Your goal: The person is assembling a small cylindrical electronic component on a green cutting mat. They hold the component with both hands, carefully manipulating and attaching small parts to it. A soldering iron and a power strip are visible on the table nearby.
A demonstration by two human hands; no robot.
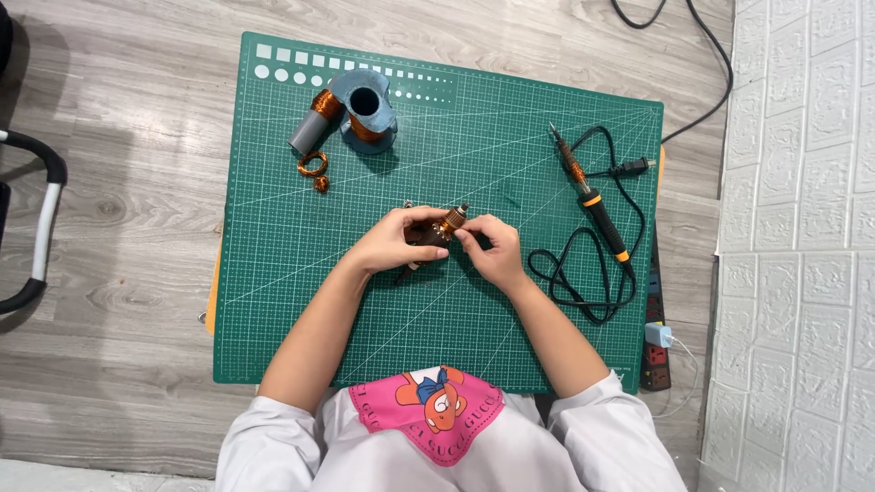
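Both hands meet over the middle of a green gridded cutting mat (273,301) that lies on a grey wood-grain floor (118,200). The left hand (394,240) is curled around a small dark motor armature wound with copper wire (444,227), its fingers closed on the body of the part, whose copper end pokes out towards the right hand. The right hand (492,251) touches that copper end, thumb and forefinger pinched together on it; what exactly sits between those fingertips is too small to tell. Beyond the left hand, well apart from it, stand two grey plastic spools carrying copper wire (351,114), one lying on its side against the other, which stands upright. Between them and the left hand lie a small loose coil of copper wire (313,164) and a tiny copper scrap (321,184). Out past the right hand, near it but not touching, lies a black and orange soldering iron (592,199) with its black cord (583,273) looped alongside.
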